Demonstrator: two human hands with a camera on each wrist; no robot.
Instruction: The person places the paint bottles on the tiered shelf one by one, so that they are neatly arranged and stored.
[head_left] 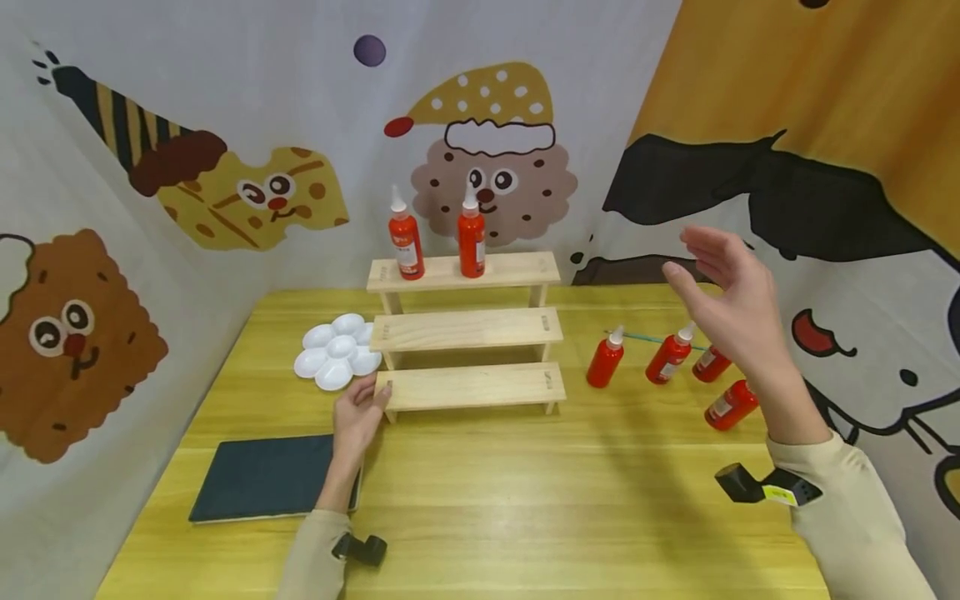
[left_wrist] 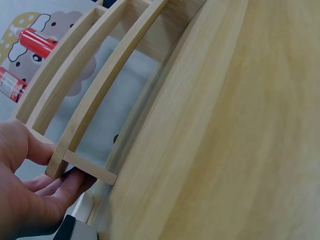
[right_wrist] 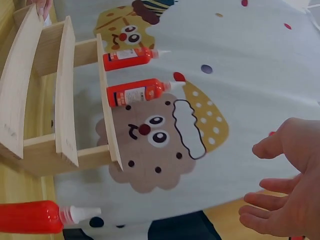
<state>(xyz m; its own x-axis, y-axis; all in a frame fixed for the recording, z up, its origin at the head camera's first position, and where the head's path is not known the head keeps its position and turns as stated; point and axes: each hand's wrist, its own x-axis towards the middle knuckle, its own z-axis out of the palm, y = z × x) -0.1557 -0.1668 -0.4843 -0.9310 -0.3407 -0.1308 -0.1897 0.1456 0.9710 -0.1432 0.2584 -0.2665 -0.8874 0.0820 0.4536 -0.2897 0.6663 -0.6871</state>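
Note:
A three-step wooden rack [head_left: 468, 329] stands on the table. Two red squeeze bottles with white nozzle caps, a left one [head_left: 406, 242] and a right one [head_left: 472, 237], stand on its top step. My left hand [head_left: 358, 421] grips the left end of the lowest step, thumb on top and fingers beneath, as the left wrist view shows at the plank end [left_wrist: 62, 160]. My right hand [head_left: 731, 296] is raised in the air above several more red bottles [head_left: 604, 360] at the right; its fingers are spread from the thumb and hold nothing.
A white flower-shaped paint palette [head_left: 337, 352] lies left of the rack. Nearer me is a dark flat book [head_left: 262, 477]. A thin teal brush [head_left: 643, 337] lies behind the right-hand bottles. A cartoon-printed cloth [head_left: 285, 83] hangs behind the table.

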